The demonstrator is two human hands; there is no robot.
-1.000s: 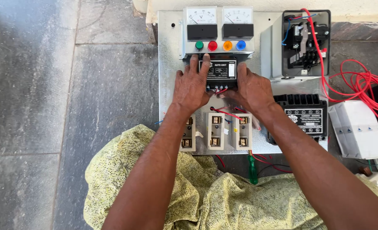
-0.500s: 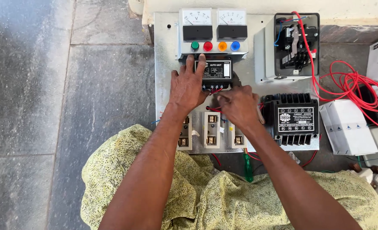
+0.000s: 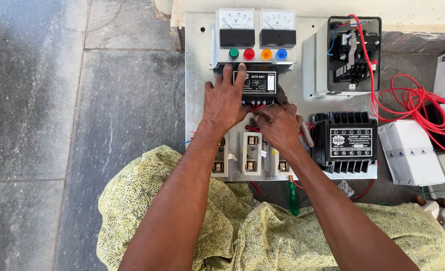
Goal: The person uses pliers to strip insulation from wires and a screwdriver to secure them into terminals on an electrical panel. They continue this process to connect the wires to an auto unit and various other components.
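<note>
Seen from the head camera, a person seated on a stone floor works over a grey metal panel (image 3: pixel 197 75) lying flat in front of the knees. The left hand (image 3: pixel 225 100) lies flat and open, fingers spread, across the left edge of a small black control unit (image 3: pixel 256 86) at the panel's middle, its forearm running straight up from the lap. The right hand (image 3: pixel 278 125), just below the unit, is curled with fingertips pinched at the red wires (image 3: pixel 256 107) under the unit's terminals; whether it grips one cannot be told. Above the unit sit two white meters (image 3: pixel 256 22) and four coloured buttons (image 3: pixel 257 53). Right of the unit stand a black relay block (image 3: pixel 350 143) and loose red cable (image 3: pixel 423 108).
</note>
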